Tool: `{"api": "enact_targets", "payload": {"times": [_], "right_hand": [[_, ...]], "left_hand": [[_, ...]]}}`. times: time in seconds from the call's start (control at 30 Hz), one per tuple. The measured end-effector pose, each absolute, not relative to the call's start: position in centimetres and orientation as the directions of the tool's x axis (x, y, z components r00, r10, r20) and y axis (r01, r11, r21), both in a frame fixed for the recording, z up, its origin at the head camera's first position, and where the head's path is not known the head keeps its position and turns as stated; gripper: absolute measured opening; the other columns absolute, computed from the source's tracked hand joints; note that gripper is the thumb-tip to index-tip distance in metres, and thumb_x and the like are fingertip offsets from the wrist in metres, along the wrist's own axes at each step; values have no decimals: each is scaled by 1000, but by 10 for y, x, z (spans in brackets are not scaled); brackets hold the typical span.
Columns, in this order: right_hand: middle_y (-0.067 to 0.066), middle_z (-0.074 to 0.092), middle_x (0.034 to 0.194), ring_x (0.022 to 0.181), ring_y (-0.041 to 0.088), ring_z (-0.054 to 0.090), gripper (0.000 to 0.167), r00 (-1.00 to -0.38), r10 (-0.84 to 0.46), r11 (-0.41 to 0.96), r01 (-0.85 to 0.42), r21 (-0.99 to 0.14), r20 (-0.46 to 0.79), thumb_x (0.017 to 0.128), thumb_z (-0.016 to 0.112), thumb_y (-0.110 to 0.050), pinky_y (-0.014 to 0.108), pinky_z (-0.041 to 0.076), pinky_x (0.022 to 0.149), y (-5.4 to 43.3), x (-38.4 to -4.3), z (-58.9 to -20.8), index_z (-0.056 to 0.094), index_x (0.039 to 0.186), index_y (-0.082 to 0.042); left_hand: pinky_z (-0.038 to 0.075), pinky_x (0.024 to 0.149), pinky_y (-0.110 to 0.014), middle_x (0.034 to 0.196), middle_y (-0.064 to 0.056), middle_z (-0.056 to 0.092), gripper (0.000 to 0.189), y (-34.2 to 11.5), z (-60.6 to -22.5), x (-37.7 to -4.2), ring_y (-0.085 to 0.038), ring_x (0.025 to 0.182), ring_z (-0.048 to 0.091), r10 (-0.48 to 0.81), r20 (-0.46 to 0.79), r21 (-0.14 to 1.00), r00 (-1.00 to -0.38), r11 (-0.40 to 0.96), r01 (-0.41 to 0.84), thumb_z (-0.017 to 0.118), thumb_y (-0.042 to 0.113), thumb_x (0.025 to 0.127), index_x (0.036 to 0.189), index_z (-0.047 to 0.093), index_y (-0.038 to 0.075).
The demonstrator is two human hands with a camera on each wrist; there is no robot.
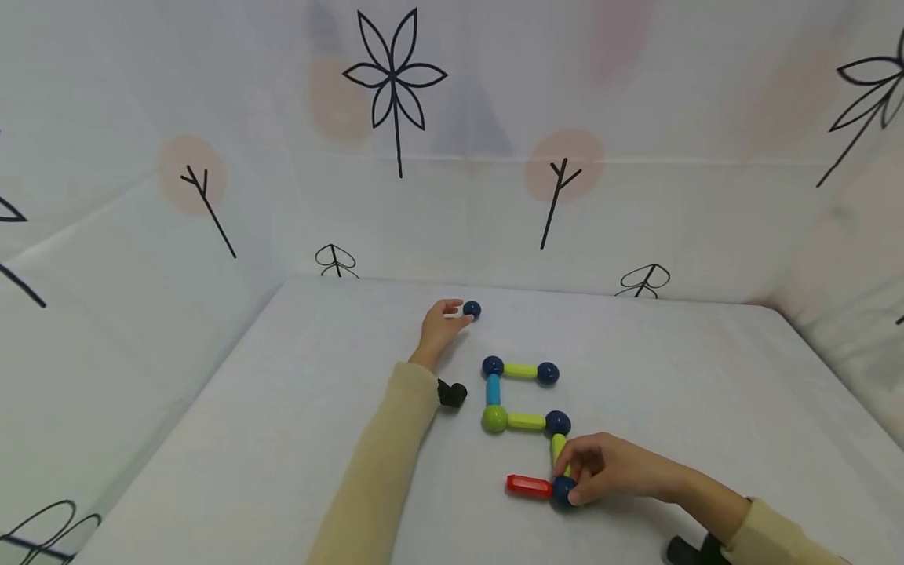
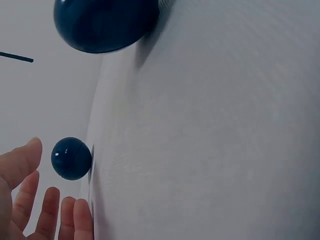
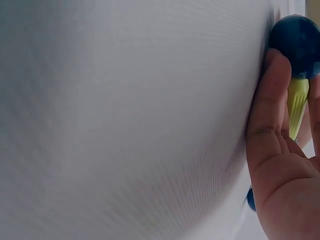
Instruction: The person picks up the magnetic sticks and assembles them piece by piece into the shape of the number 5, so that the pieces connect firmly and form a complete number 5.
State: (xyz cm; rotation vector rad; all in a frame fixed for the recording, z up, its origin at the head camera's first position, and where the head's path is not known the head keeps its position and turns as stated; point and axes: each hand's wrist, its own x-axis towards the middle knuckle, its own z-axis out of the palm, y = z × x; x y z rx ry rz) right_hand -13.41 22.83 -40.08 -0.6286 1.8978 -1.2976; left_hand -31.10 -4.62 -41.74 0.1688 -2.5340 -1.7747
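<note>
On the white table lies a zigzag chain of toy sticks and balls. My right hand [image 1: 613, 468] pinches the dark blue ball [image 1: 563, 493] at the chain's near corner. A red stick [image 1: 529, 486] reaches left from that ball, and a yellow-green stick [image 3: 298, 102] runs away from it, partly hidden by the fingers. Farther along come another blue ball [image 1: 558, 423], a green ball [image 1: 495, 419] and a light blue stick [image 1: 493, 390]. Near the table's back, my left hand [image 1: 441, 326] reaches beside a loose dark blue ball [image 2: 71, 159], thumb and fingers spread, with a gap showing in the left wrist view.
A patterned cloth [image 1: 466, 212] hangs behind the table [image 1: 671, 377] and along its sides. Black wrist gear shows by the left sleeve [image 1: 384, 463] and the right sleeve [image 1: 777, 537]. The chain's far end is a blue ball [image 1: 548, 373].
</note>
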Motion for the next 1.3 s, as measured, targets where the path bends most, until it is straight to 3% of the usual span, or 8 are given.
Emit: {"api": "enact_targets", "payload": {"times": [0.33, 0.67, 1.3], "right_hand": [[9, 57, 84, 74, 17, 53, 24, -595, -752, 355, -1, -935, -285, 83, 70, -10, 22, 45, 62, 226, -135, -402, 62, 105, -3], [8, 57, 84, 72, 15, 53, 25, -588, -760, 334, 11, -942, -277, 83, 70, -10, 21, 45, 62, 224, -134, -403, 62, 105, -2], [7, 56, 83, 74, 18, 52, 25, -610, -732, 365, 25, -931, -304, 83, 70, -11, 23, 44, 64, 228, -134, -400, 62, 105, -3]], "left_hand": [[38, 99, -38, 136, -11, 45, 47, -44, -411, -320, -29, 122, 44, -19, -10, 893, -1000, 450, -18, 67, 15, 87, 131, 52, 11], [39, 96, -36, 123, -9, 57, 34, -52, -413, -323, -24, 111, 51, -57, -4, 879, -998, 476, -30, 65, 7, 87, 120, 60, 10], [46, 88, -33, 122, -5, 55, 35, -73, -401, -291, -22, 108, 53, 99, -57, 885, -993, 465, -4, 66, 18, 88, 122, 58, 15]]}}
